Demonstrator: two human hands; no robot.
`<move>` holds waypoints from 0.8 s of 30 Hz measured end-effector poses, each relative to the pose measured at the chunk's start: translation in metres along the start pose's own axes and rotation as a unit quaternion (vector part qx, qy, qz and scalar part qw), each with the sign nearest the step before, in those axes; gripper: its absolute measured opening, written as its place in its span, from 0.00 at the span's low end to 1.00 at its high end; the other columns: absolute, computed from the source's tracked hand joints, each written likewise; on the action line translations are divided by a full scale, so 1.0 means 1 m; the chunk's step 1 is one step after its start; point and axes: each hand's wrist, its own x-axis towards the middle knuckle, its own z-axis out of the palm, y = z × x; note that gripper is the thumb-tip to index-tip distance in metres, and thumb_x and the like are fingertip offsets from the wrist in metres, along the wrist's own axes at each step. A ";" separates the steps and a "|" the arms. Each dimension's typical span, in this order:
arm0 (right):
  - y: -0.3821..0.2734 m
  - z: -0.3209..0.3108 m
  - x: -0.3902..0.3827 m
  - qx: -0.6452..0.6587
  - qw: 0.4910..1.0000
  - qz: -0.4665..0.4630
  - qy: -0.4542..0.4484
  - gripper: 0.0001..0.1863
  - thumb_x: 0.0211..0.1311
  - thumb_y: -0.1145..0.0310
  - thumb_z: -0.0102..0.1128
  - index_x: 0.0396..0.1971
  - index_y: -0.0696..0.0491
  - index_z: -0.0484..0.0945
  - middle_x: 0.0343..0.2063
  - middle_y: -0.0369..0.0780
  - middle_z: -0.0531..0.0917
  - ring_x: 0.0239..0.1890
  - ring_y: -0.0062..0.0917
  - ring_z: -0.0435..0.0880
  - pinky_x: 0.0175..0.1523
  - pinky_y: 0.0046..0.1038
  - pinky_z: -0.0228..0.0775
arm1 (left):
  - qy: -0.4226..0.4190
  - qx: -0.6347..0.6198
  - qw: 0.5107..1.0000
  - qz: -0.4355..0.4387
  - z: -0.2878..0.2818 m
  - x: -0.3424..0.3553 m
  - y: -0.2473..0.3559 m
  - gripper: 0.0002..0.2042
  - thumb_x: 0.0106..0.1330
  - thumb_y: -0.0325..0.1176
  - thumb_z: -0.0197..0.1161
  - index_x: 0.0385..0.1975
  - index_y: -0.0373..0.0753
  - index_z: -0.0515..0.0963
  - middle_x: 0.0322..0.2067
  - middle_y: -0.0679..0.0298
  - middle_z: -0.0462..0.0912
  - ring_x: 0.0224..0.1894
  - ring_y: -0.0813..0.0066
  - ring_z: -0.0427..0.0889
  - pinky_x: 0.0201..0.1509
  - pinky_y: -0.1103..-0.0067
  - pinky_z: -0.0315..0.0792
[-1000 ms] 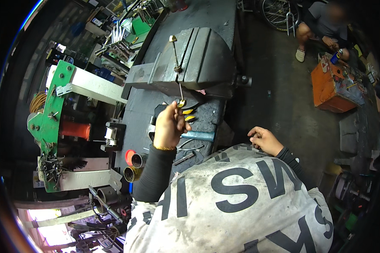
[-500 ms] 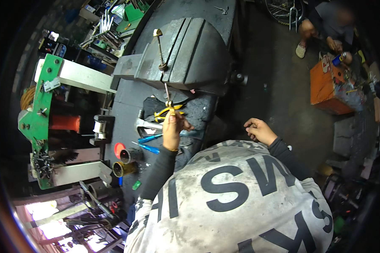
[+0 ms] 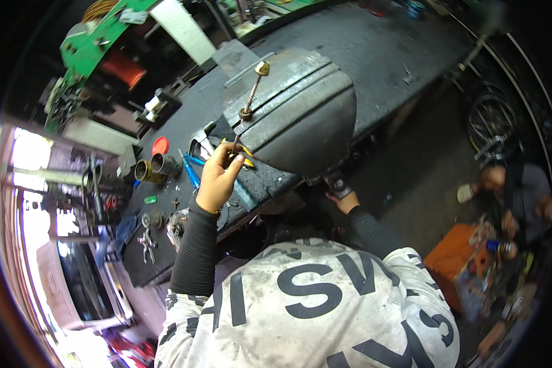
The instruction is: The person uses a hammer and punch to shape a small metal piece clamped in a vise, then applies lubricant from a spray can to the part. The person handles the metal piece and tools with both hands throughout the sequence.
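Note:
A large grey bench vise (image 3: pixel 297 116) stands on the dark workbench. A thin metal rod (image 3: pixel 253 92) with a coil spring and a brass-coloured end piece (image 3: pixel 262 68) lies across its jaws. My left hand (image 3: pixel 219 181) is closed around the rod's near end, thumb on top; the fitting there is hidden by the fingers. My right hand (image 3: pixel 345 202) is closed at the vise's screw head (image 3: pixel 337 184), its fingers partly hidden beneath. Beside my left hand lie yellow-handled pliers (image 3: pixel 248 162), a hammer (image 3: pixel 203 144) and blue-handled screwdrivers (image 3: pixel 191 172).
Two open cans (image 3: pixel 146 172) and a red lid (image 3: pixel 160 146) stand left on the workbench (image 3: pixel 380 73). A green and white metal frame (image 3: pixel 83 49) rises beyond. At right, a person (image 3: pixel 527 190) sits by an orange box (image 3: pixel 451 251), near a bicycle wheel (image 3: pixel 494 119).
My right hand has gone from hanging free to the vise's screw head. My left hand has closed over the rod's near end. The whole view has turned, bringing the bench's left part into sight.

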 end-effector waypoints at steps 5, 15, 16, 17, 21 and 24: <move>-0.057 -0.076 0.000 -0.141 0.986 -0.087 -0.030 0.13 0.44 0.68 0.65 0.34 0.48 0.79 0.36 0.34 0.80 0.46 0.36 0.78 0.53 0.40 0.63 | 0.053 0.070 0.996 -0.020 0.001 -0.011 -0.006 0.07 0.69 0.30 0.55 0.30 0.35 0.68 0.24 0.70 0.66 0.29 0.83 0.62 0.32 0.83 0.61; 0.018 0.064 -0.023 0.047 0.974 -0.119 0.188 0.13 0.53 0.67 0.63 0.38 0.55 0.74 0.31 0.38 0.80 0.39 0.30 0.79 0.53 0.33 0.67 | 0.030 0.155 0.987 0.010 -0.001 -0.008 -0.014 0.07 0.68 0.29 0.52 0.30 0.33 0.64 0.22 0.62 0.62 0.27 0.75 0.61 0.32 0.77 0.63; 0.003 0.043 -0.018 0.071 0.988 -0.126 0.059 0.14 0.52 0.69 0.64 0.38 0.56 0.75 0.31 0.40 0.80 0.37 0.32 0.80 0.49 0.32 0.68 | 0.030 0.146 0.989 0.013 -0.003 -0.006 -0.019 0.07 0.68 0.28 0.52 0.29 0.33 0.64 0.22 0.62 0.61 0.27 0.75 0.61 0.32 0.77 0.63; -0.013 0.020 -0.014 0.093 0.986 -0.116 -0.070 0.14 0.51 0.71 0.65 0.38 0.56 0.76 0.31 0.41 0.80 0.35 0.33 0.80 0.45 0.31 0.70 | 0.030 0.134 0.991 0.006 -0.003 -0.006 -0.024 0.07 0.67 0.28 0.51 0.29 0.33 0.64 0.22 0.62 0.61 0.27 0.75 0.61 0.32 0.77 0.63; -0.037 -0.067 0.012 0.035 0.982 -0.141 -0.121 0.09 0.45 0.72 0.67 0.28 0.55 0.79 0.30 0.45 0.81 0.35 0.40 0.80 0.40 0.34 0.71 | 0.005 0.127 0.991 -0.033 0.002 0.006 -0.001 0.07 0.67 0.27 0.52 0.28 0.34 0.64 0.23 0.65 0.61 0.29 0.77 0.60 0.33 0.78 0.63; -0.042 -0.095 0.046 -0.066 0.963 -0.208 -0.156 0.10 0.38 0.75 0.66 0.25 0.56 0.76 0.24 0.44 0.77 0.33 0.38 0.79 0.36 0.34 0.69 | 0.006 0.116 0.993 -0.010 -0.006 0.002 -0.017 0.04 0.67 0.27 0.51 0.32 0.33 0.67 0.25 0.66 0.65 0.30 0.78 0.63 0.35 0.79 0.63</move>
